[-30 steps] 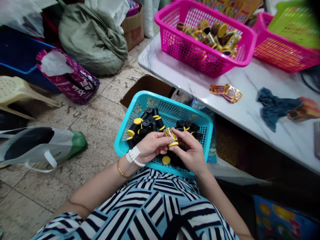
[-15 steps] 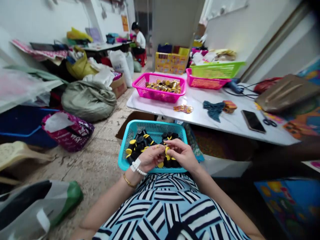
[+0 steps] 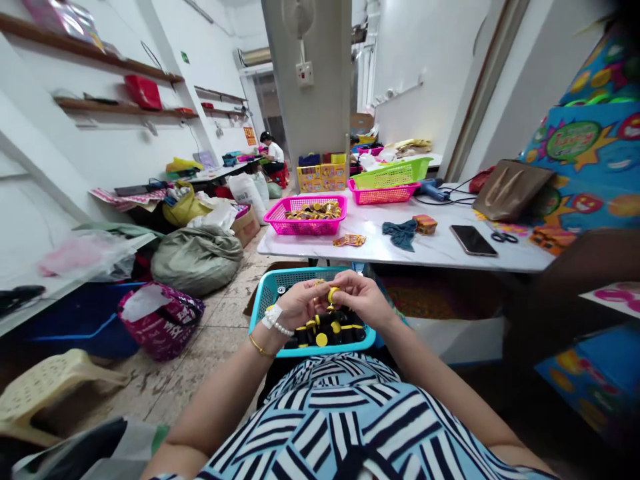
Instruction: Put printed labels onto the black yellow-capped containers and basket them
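Observation:
Both of my hands meet above a turquoise basket (image 3: 260,313) on my lap. Between the thumb and fingers of my right hand (image 3: 367,300) is a small piece with a yellow cap (image 3: 332,295); my fingers hide most of it. My left hand (image 3: 299,305) is closed right beside it, pinching something small and golden that I cannot make out clearly. Below them, black cylinders with yellow caps (image 3: 325,328) lie jumbled in the basket.
On the white table (image 3: 370,257) ahead stand a pink basket (image 3: 305,225) of gold-brown pieces, flat orange labels (image 3: 350,240), a dark cloth (image 3: 400,233), a phone (image 3: 473,240) and scissors (image 3: 504,237). Bags and a cream stool (image 3: 60,387) are on the left. A person (image 3: 273,157) sits far back.
My view has tilted up, showing more wall and shelves. Both hands stay together over the basket, and the yellow-capped piece now shows more clearly at my right fingertips.

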A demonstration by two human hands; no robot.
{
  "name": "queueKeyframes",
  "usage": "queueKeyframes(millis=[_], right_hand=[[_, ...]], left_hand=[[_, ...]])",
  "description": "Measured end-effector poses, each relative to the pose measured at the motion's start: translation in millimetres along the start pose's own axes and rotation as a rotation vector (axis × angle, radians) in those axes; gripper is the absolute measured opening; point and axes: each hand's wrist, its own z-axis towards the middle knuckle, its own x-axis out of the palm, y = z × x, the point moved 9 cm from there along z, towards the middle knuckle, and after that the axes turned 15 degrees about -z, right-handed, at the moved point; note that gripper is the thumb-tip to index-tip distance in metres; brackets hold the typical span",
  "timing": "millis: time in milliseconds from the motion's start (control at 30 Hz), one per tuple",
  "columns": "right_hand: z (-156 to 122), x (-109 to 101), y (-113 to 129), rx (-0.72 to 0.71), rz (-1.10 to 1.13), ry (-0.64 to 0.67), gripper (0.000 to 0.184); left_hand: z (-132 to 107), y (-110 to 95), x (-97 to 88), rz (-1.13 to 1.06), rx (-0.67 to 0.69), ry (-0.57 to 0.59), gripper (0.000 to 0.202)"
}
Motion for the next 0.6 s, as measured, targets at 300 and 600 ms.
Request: queueKeyframes(millis=[300,600], right_hand=[[-3.9,-22.0,-4.7,-0.141,-0.296,-0.322,0.03],[-7.6,-34.8,7.3,-0.219,-0.31,-0.349,0.024]], left_hand=[[9.0,-26.8,7.4,0.069,0.193,-0.108,0.042],[8.6,-23.6,5.8,0.185,0.255,-0.135,0.04]])
